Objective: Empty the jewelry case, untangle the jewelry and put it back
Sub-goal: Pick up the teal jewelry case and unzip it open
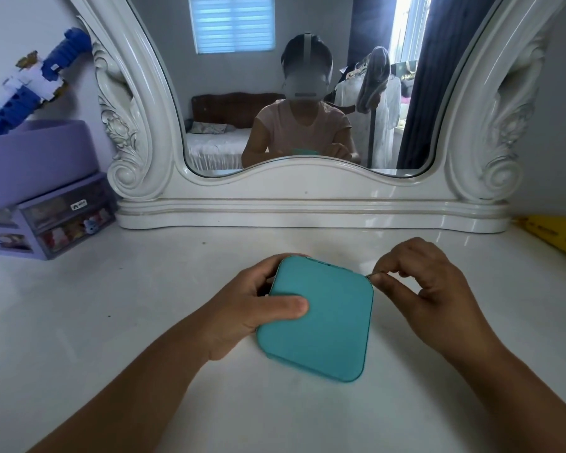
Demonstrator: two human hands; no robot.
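Right hand [428, 289]: thumb and forefinger pinched shut on small metal zipper pull [373, 274] at the case's right edge. Left hand [252, 305]: thumb flat on lid, fingers curled round far left edge of closed, square, rounded-corner teal jewelry case [327, 325]. Case lies flat on glossy white dressing table [111, 322], before ornate white-framed mirror [307, 197].

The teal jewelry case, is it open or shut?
Shut. The teal jewelry case lies flat with its lid down; the left hand steadies it while the right hand pinches the zipper pull.
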